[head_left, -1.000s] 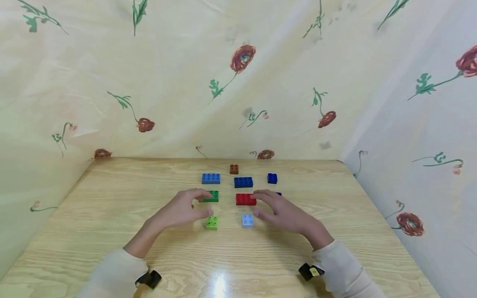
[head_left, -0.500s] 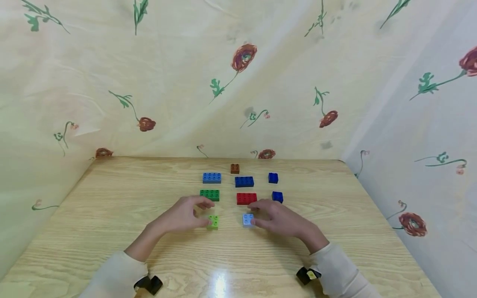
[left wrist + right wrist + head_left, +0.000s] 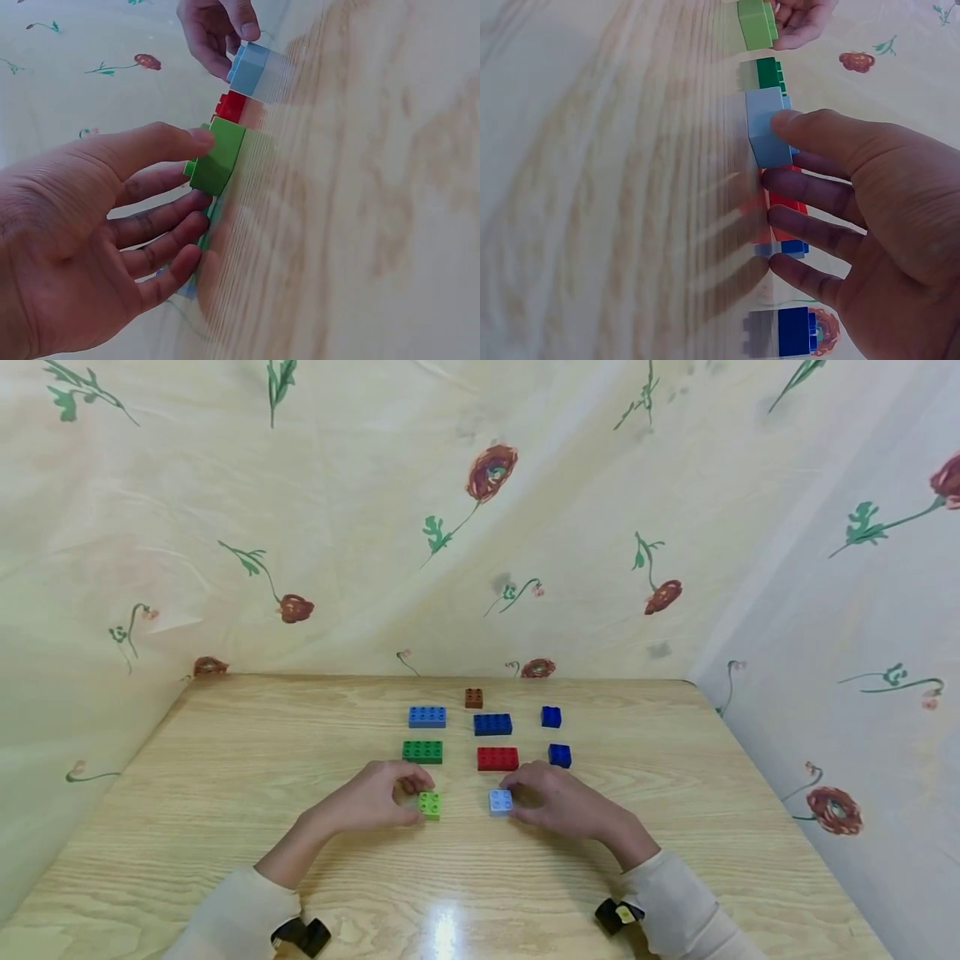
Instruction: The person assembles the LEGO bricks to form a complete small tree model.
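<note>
My left hand (image 3: 381, 795) pinches a lime green toy building brick (image 3: 430, 805) on the table, thumb at its near side and index finger behind it. In the left wrist view the thumb lies against the lime brick (image 3: 218, 157) while the other fingers spread below. Level with it on the right, my right hand (image 3: 558, 799) pinches a light blue brick (image 3: 500, 802) the same way. The right wrist view has the thumb on the light blue brick's (image 3: 763, 129) near face; the index finger is mostly hidden behind it. Both bricks stand studs up.
Behind the hands lie a green brick (image 3: 422, 752), a red brick (image 3: 497, 759) and a small dark blue brick (image 3: 559, 756). Farther back are a blue brick (image 3: 427, 717), a long dark blue brick (image 3: 492, 724), another small one (image 3: 551, 717) and a brown brick (image 3: 473, 697). Flowered cloth (image 3: 360, 527) borders the table.
Both hands have come down and toward the near edge, from over the green and red bricks to the lime and light blue bricks, and their fingers have closed round these.
</note>
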A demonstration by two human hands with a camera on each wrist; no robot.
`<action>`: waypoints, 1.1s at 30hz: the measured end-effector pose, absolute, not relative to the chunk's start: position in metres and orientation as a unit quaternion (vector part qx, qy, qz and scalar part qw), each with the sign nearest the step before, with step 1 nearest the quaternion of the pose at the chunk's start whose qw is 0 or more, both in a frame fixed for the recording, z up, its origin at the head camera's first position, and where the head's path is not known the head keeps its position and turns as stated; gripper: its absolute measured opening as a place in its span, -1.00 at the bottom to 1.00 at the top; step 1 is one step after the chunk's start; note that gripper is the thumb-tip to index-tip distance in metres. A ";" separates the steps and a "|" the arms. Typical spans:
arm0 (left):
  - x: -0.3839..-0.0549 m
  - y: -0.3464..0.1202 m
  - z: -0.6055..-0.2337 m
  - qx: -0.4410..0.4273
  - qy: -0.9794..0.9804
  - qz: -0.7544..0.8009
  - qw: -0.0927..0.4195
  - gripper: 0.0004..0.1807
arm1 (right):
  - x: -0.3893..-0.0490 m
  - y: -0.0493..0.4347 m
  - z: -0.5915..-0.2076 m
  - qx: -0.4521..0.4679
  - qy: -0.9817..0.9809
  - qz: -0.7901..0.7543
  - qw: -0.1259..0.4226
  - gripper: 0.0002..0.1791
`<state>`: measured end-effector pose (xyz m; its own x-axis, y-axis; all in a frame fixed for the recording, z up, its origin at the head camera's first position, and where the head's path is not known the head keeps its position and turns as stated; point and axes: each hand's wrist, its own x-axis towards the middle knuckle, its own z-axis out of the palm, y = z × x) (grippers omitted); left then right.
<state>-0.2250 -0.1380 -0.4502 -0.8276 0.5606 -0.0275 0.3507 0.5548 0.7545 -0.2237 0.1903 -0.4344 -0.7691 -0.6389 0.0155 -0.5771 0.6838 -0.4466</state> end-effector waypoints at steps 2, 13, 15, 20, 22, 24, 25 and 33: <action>-0.225 -0.138 -0.451 0.260 0.871 0.394 0.136 -0.61 | -0.224 0.190 -0.435 -0.331 0.916 -0.217 0.070 -0.67; -0.227 -0.123 -0.452 0.263 0.868 0.399 0.134 -0.65 | -0.226 0.186 -0.432 -0.328 0.914 -0.230 0.060 -0.65; -0.229 -0.118 -0.453 0.267 0.866 0.401 0.135 -0.65 | -0.227 0.184 -0.432 -0.335 0.912 -0.232 0.050 -0.65; -0.232 -0.108 -0.455 0.271 0.863 0.407 0.128 -0.68 | -0.227 0.179 -0.430 -0.336 0.908 -0.246 0.045 -0.64; -0.232 -0.106 -0.456 0.273 0.863 0.406 0.126 -0.67 | -0.226 0.176 -0.429 -0.334 0.906 -0.257 0.052 -0.63; -0.231 -0.103 -0.456 0.272 0.862 0.408 0.128 -0.66 | -0.225 0.174 -0.428 -0.331 0.904 -0.266 0.058 -0.63; -0.231 -0.102 -0.456 0.271 0.862 0.409 0.130 -0.66 | -0.225 0.172 -0.428 -0.331 0.903 -0.267 0.059 -0.63; -0.229 -0.100 -0.453 0.264 0.865 0.408 0.127 -0.65 | -0.225 0.160 -0.426 -0.342 0.901 -0.263 0.039 -0.66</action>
<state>-0.2290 -0.0996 -0.4534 -0.8288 0.5596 -0.0039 0.3529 0.5281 0.7724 -0.2251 0.1599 -0.4257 -0.7625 -0.6377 0.1094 -0.5963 0.6271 -0.5012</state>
